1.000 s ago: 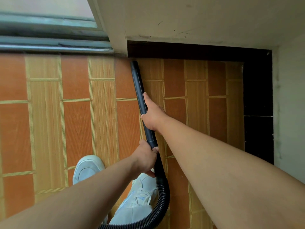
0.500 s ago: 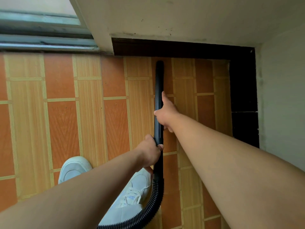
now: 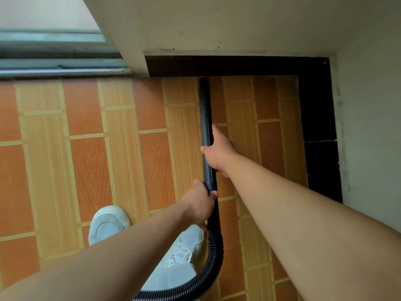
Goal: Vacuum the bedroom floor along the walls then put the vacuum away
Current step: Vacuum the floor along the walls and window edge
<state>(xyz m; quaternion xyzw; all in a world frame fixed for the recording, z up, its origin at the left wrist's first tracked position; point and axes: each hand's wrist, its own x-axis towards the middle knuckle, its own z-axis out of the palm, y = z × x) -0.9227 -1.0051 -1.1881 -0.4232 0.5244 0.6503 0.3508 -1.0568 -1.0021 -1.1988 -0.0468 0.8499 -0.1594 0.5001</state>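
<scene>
Tube [image 3: 205, 118] tip slid right along dark wall strip [image 3: 249, 66], now right at it. Left hand [image 3: 200, 205] grips tube bottom, right hand [image 3: 219, 153] grips middle. Corner stretch likely next; putting away later.

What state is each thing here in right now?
Vacuum tube, tip down by the dark skirting.
Hose, curved behind the tube.
Left hand, gripping the tube's near end.
Right hand, gripping the tube midway.
Shoes, standing on the tiled floor.
</scene>
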